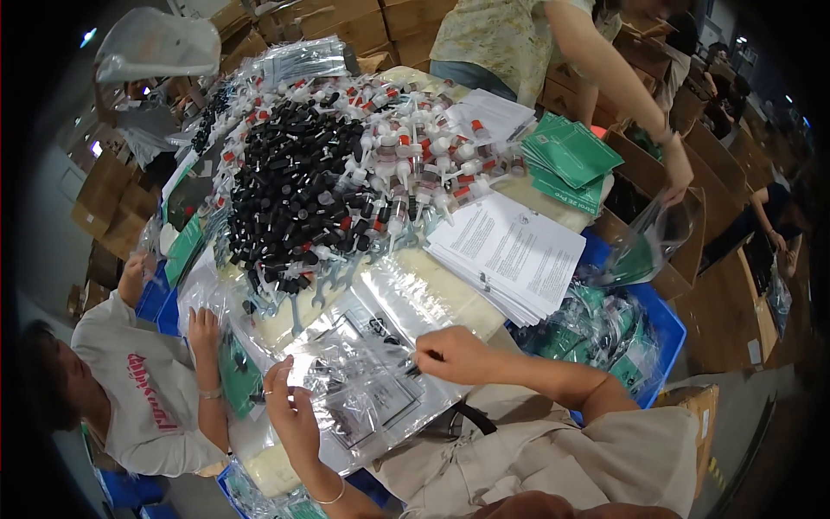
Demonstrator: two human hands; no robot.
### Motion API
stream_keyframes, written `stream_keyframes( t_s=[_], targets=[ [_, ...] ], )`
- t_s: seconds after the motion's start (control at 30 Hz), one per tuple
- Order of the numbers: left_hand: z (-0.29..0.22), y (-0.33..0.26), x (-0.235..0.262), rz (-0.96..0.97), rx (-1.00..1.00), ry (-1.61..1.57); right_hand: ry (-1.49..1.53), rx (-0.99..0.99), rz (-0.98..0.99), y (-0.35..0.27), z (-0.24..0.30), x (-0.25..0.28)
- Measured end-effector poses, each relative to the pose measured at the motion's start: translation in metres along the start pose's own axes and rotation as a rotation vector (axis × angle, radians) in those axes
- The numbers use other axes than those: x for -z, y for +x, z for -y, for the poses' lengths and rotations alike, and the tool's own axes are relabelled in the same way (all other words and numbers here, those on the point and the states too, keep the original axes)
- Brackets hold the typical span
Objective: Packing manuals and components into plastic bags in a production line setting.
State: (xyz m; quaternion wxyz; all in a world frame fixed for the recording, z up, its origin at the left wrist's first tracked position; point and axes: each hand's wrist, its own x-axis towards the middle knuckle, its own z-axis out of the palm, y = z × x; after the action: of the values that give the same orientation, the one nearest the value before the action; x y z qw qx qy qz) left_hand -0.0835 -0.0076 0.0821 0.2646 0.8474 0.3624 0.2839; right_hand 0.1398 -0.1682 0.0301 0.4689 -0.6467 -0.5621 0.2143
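Cream-topped table (519,192) bears a broad heap of small black plastic parts (294,173). At its near edge, between the hands, lies a transparent, glossy plastic bag (372,389); film creased, streaked with glare, a black-lined rectangle showing, dark shapes visible through it. Left hand (294,417): fingers loosely curved at the bag's left side; hold on film cannot be determined. Right hand (456,355): fingers curled nearly closed at the right side; grip likewise undetermined.
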Motion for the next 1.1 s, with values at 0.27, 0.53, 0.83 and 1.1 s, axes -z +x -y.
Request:
stream_keyframes(
  t_s=[0.27, 0.53, 0.83, 1.1],
  targets=[
    [-0.019, 0.006, -0.024, 0.119, -0.174, -0.208, -0.441, -0.032, -0.407, -0.034, -0.023, 0.101],
    [-0.028, 0.016, -0.041, 0.266, -0.167, -0.169, -0.978, -0.393, -0.436, -0.076, -0.07, 0.189],
    [-0.031, 0.018, -0.046, 0.286, -0.174, -0.185, -0.898, -0.409, -0.428, -0.07, -0.066, 0.188],
    [-0.027, 0.014, -0.058, 0.278, -0.129, -0.394, -0.135, -0.489, -0.546, -0.071, -0.056, 0.185]
  ],
)
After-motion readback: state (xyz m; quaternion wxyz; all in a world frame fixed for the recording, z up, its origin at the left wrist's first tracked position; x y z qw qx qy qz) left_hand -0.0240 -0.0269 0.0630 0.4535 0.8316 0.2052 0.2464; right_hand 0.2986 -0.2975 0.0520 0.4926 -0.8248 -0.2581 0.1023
